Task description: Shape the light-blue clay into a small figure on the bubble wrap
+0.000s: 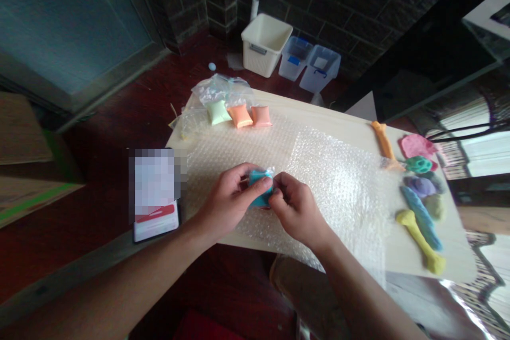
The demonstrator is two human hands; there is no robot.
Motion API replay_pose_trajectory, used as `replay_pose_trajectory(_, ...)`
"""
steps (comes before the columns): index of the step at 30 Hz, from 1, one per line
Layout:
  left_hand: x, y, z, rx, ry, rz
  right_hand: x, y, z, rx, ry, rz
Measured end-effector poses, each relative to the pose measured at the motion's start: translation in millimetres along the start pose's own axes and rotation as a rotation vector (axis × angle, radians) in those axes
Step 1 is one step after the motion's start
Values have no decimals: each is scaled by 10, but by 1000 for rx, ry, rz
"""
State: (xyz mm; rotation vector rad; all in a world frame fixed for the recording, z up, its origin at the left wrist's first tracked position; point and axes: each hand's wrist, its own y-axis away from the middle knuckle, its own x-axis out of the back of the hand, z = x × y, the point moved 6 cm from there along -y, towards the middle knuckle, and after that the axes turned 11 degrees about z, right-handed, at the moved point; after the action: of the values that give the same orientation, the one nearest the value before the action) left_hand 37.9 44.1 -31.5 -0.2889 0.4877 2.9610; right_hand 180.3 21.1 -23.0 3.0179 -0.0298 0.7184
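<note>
Above the bubble wrap, a small clear packet of blue modelling clay (pixel 258 189) is between my hands. My left hand (pixel 233 194) is closed around it, thumb lying across the front. Pinched at the packet's right edge are the fingers of my right hand (pixel 297 203); its fingertips partly hide that edge. Three similar packets lie in a row farther back: light green (pixel 218 112), orange (pixel 240 116) and salmon pink (pixel 261 116). Crumpled clear plastic bags (pixel 223 87) sit behind them.
Bubble wrap (pixel 334 186) covers much of the wooden table (pixel 319 111). Shaped clay pieces lie at the right, including a yellow bone shape (pixel 421 241) and a blue strip (pixel 422 218). A tablet (pixel 156 226) stands at the left edge. Beyond, a white bin (pixel 261 53) is on the floor.
</note>
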Motion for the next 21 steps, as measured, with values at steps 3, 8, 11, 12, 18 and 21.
replay_pose_trajectory(3, 3, -6, -8, 15, 8, 1, 18, 10, 4, -4, -75, 3)
replay_pose_trajectory(8, 13, -26, -46, -46, -79, -42, 99, 8, -20, 4, -157, 32)
replay_pose_trajectory(11, 10, -22, -59, -62, -113, -62, 130, -4, -15, -10, -172, 56)
replay_pose_trajectory(12, 6, -19, -56, -62, -118, -70, 133, -8, -8, -20, -187, 60)
replay_pose_trajectory(18, 1, -16, -7, -75, -169, -88, 145, -42, 36, -96, -274, 94)
replay_pose_trajectory(21, 5, -13, -1, -84, -198, -82, 149, -60, 28, -128, -290, 104)
